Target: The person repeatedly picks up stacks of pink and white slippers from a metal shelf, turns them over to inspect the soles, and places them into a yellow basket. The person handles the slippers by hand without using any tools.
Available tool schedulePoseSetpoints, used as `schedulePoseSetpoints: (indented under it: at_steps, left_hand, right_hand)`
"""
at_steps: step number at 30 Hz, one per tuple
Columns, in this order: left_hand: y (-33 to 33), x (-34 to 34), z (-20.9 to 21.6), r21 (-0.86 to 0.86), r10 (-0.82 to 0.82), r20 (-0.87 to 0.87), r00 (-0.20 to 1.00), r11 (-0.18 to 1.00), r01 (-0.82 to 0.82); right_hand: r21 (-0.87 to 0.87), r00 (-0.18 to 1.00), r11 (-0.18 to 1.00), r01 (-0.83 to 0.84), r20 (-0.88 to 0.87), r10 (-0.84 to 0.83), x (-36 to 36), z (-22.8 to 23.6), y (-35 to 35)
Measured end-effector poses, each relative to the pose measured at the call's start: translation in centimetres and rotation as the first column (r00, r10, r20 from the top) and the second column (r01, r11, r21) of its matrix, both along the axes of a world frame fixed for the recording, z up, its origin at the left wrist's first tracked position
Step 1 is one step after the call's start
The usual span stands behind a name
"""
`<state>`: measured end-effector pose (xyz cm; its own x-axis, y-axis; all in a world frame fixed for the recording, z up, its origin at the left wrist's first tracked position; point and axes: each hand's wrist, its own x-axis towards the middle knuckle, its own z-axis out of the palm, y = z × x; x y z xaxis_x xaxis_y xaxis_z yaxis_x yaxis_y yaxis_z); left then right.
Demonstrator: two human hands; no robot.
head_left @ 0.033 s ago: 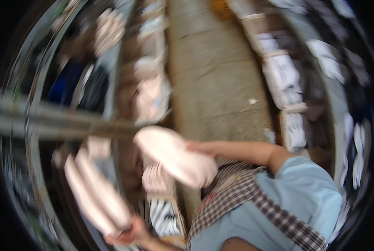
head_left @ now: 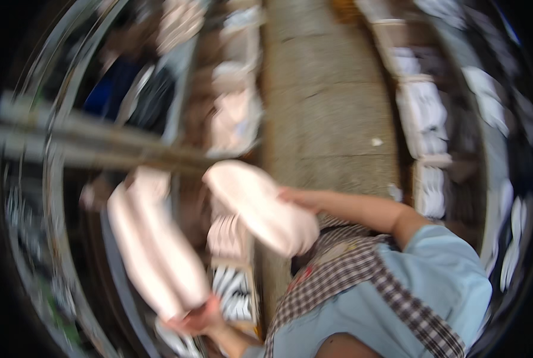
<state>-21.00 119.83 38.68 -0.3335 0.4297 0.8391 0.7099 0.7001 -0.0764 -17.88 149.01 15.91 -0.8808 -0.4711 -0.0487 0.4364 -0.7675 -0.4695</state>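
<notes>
My left hand (head_left: 198,316), at the lower left, is closed round one end of two long pale pink shoe soles (head_left: 156,250) lying side by side. My right hand (head_left: 299,200) grips the edge of another pale pink bundle of shoe soles (head_left: 254,206), held in front of my body; motion blur hides how many are in it. The two held bundles are apart. Below and behind the right-hand bundle stands a row of pink soles (head_left: 225,235) in a box.
Left of the concrete aisle (head_left: 329,113) runs a rack with a metal bar (head_left: 111,149) crossing it. Boxes of black-and-white striped pieces (head_left: 234,292) and pink pieces (head_left: 234,122) line that side. White soles (head_left: 421,110) fill boxes along the right. A white scrap (head_left: 376,142) lies on the floor.
The whole view has shifted, so the racks and aisle sit farther right. Both hands still hold their soles; the left-hand pair has moved slightly up and right in the picture.
</notes>
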Motion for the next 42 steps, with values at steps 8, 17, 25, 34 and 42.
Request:
schedulePoseSetpoints:
  at_steps: [8, 17, 25, 34, 42]
  left_hand:
    - [9.4, 5.3, -5.7, 0.06, -0.404, 0.441, 0.802, 0.904, 0.423]
    - [5.1, -3.5, -6.2, 0.183, -0.215, 0.832, 0.511, 0.977, 0.114]
    - [0.6, -7.7, -18.7, 0.093, 0.185, 0.345, -0.92, 0.969, 0.229]
    - [-5.2, 4.3, -22.4, 0.264, -0.349, 0.46, -0.817, 0.932, -0.249]
    - [-12.7, 6.8, -24.0, 0.114, -0.668, 0.612, -0.424, 0.605, -0.788]
  right_hand:
    - [-0.103, 0.963, 0.985, -0.139, 0.218, 0.158, -2.9, 0.5, -1.9]
    - [0.014, 0.783, 0.815, -0.579, 0.286, 0.552, -4.5, -1.3, 2.9]
    - [0.345, 0.561, 0.477, -0.809, 0.21, 0.8, -2.5, -2.7, 1.3]
    - [0.414, 0.309, 0.177, -0.893, 0.277, 0.91, -0.5, -9.5, -4.7]
    - [0.773, 0.973, 0.61, -0.174, 0.23, -0.013, -4.4, -15.3, -5.9]
